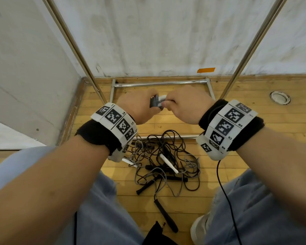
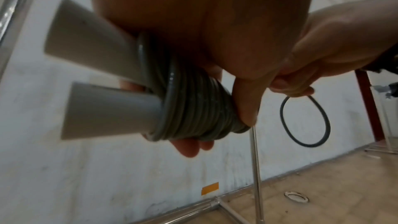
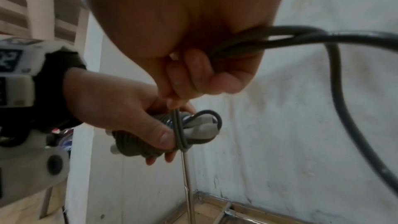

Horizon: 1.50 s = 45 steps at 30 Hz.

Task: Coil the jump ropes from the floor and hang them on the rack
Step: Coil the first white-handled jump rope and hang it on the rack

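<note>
My left hand grips a grey jump rope wound tightly round its two pale handles; the coils show clearly in the left wrist view. My right hand, just to the right and touching, pinches the last loop of that rope, which hangs free as a ring. In the right wrist view the bundle sits in the left hand's fingers with the doubled cord crossing it. A tangle of other jump ropes lies on the wooden floor below my wrists.
The chrome rack's uprights rise on both sides of my hands, its base bars on the floor against the white wall. A black handle lies near my shoe. A round floor socket sits at right.
</note>
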Tool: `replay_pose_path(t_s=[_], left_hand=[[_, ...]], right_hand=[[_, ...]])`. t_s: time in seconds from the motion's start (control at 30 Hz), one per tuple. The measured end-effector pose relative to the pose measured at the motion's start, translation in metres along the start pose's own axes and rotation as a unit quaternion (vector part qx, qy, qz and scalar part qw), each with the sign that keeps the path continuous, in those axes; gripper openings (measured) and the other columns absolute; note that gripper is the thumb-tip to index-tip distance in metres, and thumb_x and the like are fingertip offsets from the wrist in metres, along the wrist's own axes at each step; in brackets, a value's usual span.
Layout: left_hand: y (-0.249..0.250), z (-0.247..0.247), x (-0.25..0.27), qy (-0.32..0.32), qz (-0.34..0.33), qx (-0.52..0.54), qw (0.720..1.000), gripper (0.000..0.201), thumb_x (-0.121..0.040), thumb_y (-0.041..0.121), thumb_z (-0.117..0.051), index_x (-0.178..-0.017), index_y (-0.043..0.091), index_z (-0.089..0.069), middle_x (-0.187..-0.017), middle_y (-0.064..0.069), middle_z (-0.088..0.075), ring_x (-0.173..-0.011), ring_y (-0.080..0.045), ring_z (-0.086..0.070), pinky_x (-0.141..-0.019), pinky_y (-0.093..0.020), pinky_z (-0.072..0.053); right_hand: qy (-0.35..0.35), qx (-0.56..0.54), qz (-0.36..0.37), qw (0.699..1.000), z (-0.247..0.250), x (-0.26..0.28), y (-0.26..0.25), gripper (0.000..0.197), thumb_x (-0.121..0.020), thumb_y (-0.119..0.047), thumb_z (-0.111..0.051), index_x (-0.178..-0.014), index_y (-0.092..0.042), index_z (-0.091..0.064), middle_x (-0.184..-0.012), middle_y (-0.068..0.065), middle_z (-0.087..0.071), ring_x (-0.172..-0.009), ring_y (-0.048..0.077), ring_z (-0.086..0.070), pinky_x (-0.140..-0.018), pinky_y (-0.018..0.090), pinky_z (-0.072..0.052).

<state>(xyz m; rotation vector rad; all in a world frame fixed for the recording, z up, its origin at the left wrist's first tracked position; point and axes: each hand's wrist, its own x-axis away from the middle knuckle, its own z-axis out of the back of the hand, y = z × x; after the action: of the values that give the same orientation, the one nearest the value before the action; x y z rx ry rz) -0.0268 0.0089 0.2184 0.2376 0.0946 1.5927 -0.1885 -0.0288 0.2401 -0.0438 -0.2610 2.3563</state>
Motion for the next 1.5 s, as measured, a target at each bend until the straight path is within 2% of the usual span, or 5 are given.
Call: replay_pose_path(t_s=[0.2,0.43,0.7,1.2,1.5], left_hand=[[0.009,0.005,0.005,-0.027,-0.089,0.062,0.994,0.045,-0.083,0.054,-0.060,-0.125,0.043,-0.050,-0.100,0.009,-0.066,-0.090,-0.018,-0.060,-0.077,-0.036,-0.050],[0.014,0.007,0.009,0.046,-0.074,0.141,0.986,0.031,-0.079,0.063,-0.059,-0.089,0.034,-0.061,-0.062,0.012,-0.054,-0.060,-0.006,-0.052,-0.057,-0.030,-0.040],[0.018,0.018,0.015,0.101,-0.059,0.355,0.928,0.025,-0.074,0.049,-0.067,-0.096,0.036,-0.068,-0.071,0.003,-0.066,-0.066,-0.022,-0.063,-0.063,-0.047,-0.054],[-0.010,0.007,-0.003,0.147,-0.001,0.133,0.980,0.040,-0.086,0.052,-0.058,-0.119,0.030,-0.054,-0.083,0.015,-0.053,-0.074,-0.012,-0.051,-0.057,-0.027,-0.032],[-0.003,-0.006,-0.007,0.097,0.000,0.023,0.995,0.026,-0.088,0.052,-0.053,-0.108,0.035,-0.054,-0.070,0.018,-0.045,-0.066,-0.012,-0.044,-0.048,-0.022,-0.022]], right_hand=[[0.104,-0.112,-0.050,0.987,0.002,-0.003,0.012,0.034,-0.094,-0.041,-0.046,-0.071,-0.020,-0.057,-0.061,-0.007,-0.047,-0.059,0.011,-0.044,-0.051,0.026,-0.028],[0.161,-0.352,-0.117,0.914,0.007,-0.010,0.021,0.041,-0.083,-0.041,-0.066,-0.064,-0.006,-0.059,-0.054,-0.001,-0.038,-0.039,0.004,-0.034,-0.039,0.010,-0.026],[0.143,-0.592,-0.117,0.784,-0.001,-0.012,0.020,0.023,-0.092,-0.024,-0.058,-0.072,-0.017,-0.066,-0.055,0.002,-0.045,-0.043,0.011,-0.032,-0.040,0.020,-0.026],[-0.022,-0.221,-0.067,0.973,-0.013,-0.002,-0.003,0.020,-0.099,-0.022,-0.041,-0.086,-0.012,-0.051,-0.065,-0.004,-0.045,-0.058,0.014,-0.041,-0.052,0.027,-0.031],[-0.021,0.043,-0.034,0.998,-0.001,0.002,-0.001,0.017,-0.097,-0.028,-0.041,-0.090,-0.017,-0.052,-0.075,-0.002,-0.049,-0.072,0.021,-0.049,-0.059,0.030,-0.033]])
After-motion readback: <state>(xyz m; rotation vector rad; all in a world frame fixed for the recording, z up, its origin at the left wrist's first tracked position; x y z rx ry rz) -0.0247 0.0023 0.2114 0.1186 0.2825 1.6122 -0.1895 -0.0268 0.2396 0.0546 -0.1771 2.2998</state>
